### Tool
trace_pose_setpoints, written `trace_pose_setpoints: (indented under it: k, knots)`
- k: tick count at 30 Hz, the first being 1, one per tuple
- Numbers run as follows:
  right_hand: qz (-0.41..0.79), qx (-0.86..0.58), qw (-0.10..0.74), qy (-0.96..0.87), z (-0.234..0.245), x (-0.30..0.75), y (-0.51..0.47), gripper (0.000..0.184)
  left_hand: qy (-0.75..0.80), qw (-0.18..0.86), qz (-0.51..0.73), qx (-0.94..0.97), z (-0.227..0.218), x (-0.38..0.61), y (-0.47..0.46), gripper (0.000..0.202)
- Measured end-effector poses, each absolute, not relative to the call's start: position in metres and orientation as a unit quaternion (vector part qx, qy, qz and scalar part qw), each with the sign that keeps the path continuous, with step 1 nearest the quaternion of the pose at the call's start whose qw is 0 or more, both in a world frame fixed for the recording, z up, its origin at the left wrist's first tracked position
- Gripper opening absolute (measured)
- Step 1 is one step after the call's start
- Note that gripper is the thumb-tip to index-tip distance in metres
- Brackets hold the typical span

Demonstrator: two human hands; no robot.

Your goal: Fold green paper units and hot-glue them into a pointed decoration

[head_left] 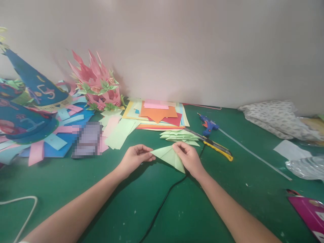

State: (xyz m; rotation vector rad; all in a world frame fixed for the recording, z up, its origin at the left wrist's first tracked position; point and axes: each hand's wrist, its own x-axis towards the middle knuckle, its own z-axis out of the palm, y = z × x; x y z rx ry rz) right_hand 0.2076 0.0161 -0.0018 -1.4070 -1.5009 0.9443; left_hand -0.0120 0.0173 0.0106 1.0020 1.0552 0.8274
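Both of my hands hold a folded light green paper triangle point(169, 157) just above the green table point(126, 202). My left hand point(134, 158) pinches its left tip with curled fingers. My right hand point(188, 158) is closed on its upper right corner, covering part of the fold. Just behind the hands lies a small stack of similar folded green pieces point(180, 136).
A pile of coloured paper sheets point(158, 114) lies against the wall, with a pink paper flower point(97, 84) and blue paper cones point(37, 84) to the left. A blue glue gun point(208, 124), a yellow utility knife point(217, 148) and a black cord point(162, 202) lie nearby. Bags point(278, 118) sit right.
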Motion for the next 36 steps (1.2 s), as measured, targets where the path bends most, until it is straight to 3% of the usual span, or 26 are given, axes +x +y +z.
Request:
trace_pose_setpoints:
  k: [9, 17, 26, 32, 36]
  knots:
    - [0.367, -0.563, 0.44, -0.596, 0.002, 0.206, 0.014, 0.028, 0.447, 0.694, 0.371, 0.426, 0.01, -0.016, 0.019, 0.038]
    - [0.37, -0.555, 0.434, -0.606, 0.001, 0.207, 0.015, 0.029, 0.479, 0.647, 0.337, 0.488, 0.008, -0.013, 0.018, 0.039]
    - [0.377, -0.553, 0.409, -0.62, 0.002, 0.205, 0.014, 0.025, 0.462, 0.696, 0.266, 0.48, 0.011, -0.019, 0.019, 0.039]
    - [0.389, -0.543, 0.398, -0.629, 0.004, 0.203, 0.013, 0.024, 0.499, 0.537, 0.298, 0.611, 0.01, -0.014, 0.013, 0.032]
    - [0.377, -0.534, 0.381, -0.654, 0.003, 0.197, 0.012, 0.023, 0.455, 0.499, 0.309, 0.67, 0.003, -0.003, 0.009, 0.033]
